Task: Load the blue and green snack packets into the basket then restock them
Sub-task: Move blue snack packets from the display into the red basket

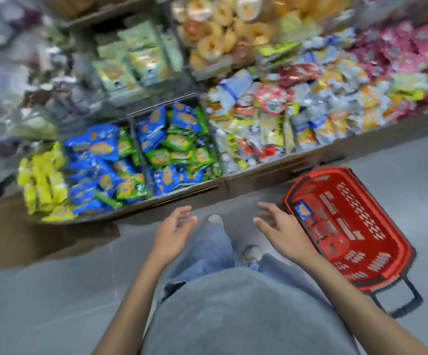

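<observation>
red basket (392, 234): stands on the grey floor (54, 303); black pull handle (399, 301) at its near end.
blue packet (303, 210): a single packet inside the basket, against its left wall.
blue and green packets (156, 155): heaped in the low shelf bins, left of the basket and well apart from it; the two colours are mixed together.
yellow packets (44, 180): further left of the basket, beyond the blue and green heap.
mixed snack packets (271, 124): on the shelf directly behind the basket.
left hand (174, 229): left of the basket, above the floor; fingers loosely spread, holds nothing.
right hand (276, 226): just beside the basket's left rim; fingers spread and relaxed, grips nothing; contact with the rim cannot be told.
legibility: print on the packets is blurred and cannot be read.
</observation>
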Demonstrator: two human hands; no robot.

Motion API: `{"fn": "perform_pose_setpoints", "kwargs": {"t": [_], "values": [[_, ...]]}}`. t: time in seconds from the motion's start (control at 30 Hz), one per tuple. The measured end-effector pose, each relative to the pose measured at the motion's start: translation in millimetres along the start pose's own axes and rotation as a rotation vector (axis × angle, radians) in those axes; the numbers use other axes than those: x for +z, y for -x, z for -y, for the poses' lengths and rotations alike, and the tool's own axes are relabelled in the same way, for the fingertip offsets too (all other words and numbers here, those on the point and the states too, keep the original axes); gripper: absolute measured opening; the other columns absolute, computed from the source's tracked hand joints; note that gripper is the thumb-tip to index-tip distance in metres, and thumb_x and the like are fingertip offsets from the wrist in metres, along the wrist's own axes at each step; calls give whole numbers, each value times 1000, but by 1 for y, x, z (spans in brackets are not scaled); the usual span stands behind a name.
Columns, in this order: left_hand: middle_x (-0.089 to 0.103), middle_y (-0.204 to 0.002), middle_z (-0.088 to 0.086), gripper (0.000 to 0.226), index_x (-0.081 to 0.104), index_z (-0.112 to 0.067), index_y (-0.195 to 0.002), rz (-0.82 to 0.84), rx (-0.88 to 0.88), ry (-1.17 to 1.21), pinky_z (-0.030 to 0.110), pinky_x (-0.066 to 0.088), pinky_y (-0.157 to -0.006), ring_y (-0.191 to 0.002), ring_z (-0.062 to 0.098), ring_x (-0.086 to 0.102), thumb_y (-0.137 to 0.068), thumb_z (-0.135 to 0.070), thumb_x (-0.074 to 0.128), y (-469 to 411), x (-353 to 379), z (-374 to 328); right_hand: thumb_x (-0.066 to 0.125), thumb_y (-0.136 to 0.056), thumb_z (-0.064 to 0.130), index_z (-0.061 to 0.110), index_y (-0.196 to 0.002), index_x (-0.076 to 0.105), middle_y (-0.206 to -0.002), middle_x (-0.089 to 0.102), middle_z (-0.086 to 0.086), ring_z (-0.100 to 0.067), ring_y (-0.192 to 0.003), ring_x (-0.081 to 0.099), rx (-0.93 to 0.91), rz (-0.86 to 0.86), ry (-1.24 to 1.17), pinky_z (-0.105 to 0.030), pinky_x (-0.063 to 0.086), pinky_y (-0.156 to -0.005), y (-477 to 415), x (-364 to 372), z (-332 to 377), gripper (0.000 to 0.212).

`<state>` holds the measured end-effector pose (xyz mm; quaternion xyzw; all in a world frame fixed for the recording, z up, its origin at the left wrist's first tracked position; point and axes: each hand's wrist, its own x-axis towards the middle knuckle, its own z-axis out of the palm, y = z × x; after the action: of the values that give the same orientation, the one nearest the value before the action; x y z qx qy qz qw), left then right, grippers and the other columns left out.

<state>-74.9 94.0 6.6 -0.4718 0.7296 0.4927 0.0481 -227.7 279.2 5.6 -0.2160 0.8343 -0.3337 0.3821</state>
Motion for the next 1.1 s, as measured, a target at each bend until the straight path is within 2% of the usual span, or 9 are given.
{"fn": "perform_pose_setpoints", "kwargs": {"t": [0.27,0.37,0.43,0.5,0.63,0.7,0.77,0.97,1.1], "values": [[62,-115,13,28,58,-6,-119,-218,-138,234,23,40,-90,-101,17,57,-92,-10,58,-20,-84,59,60,-89,27,16,-125,54,-111,67,-2,-20,-98,64,-139,186,99,-39,46,-94,-83,75,97,38],[62,-114,10,26,57,-7,-118,-217,-122,268,21,41,-93,-101,16,58,-92,-11,57,-46,-117,65,59,-89,28,16,-121,56,-100,65,3,-18,-101,62,-56,203,64,-32,45,-92,-115,106,122,35],[62,-110,3,27,57,-10,-119,-193,-96,226,4,39,-80,-91,4,56,-93,-15,57,-65,-135,67,58,-90,29,14,-122,56,-99,64,1,-20,-104,60,24,200,58,-29,42,-89,-138,125,131,36],[60,-103,-6,30,57,-12,-122,-155,-74,169,-3,36,-69,-85,-7,53,-93,-19,57,-83,-148,68,57,-90,29,10,-125,53,-112,64,-8,-25,-110,57,110,176,82,-32,41,-90,-162,143,134,40],[59,-111,-3,34,55,-13,-125,-56,-49,94,9,38,-74,-87,2,56,-92,-24,57,-111,-161,66,57,-91,32,0,-128,49,-122,58,-17,-31,-114,53,276,127,116,-35,40,-90,-202,179,132,50],[57,-114,-5,36,54,-16,-127,-11,-48,52,18,38,-81,-93,6,54,-93,-28,56,-120,-162,67,58,-89,33,-1,-114,53,-104,61,-17,-33,-102,55,340,111,120,-37,41,-81,-216,195,131,42],[58,-120,-4,37,53,-16,-128,12,-58,38,19,37,-83,-94,7,54,-93,-28,56,-127,-160,68,62,-86,33,6,-83,51,-76,53,-8,-30,-83,51,389,61,127,-34,36,-67,-226,208,128,29],[57,-130,1,39,51,-17,-131,35,-102,40,18,37,-86,-101,8,55,-93,-29,55,-138,-152,65,74,-76,32,14,-59,39,-56,42,-1,-20,-55,41,479,-43,119,-28,28,-46,-242,223,125,43],[56,-131,-4,39,51,-19,-131,28,-119,54,13,37,-78,-99,5,53,-94,-30,54,-143,-152,59,72,-77,29,17,-53,36,-51,42,2,-15,-48,40,452,-14,119,-26,30,-46,-239,216,131,45]]}}
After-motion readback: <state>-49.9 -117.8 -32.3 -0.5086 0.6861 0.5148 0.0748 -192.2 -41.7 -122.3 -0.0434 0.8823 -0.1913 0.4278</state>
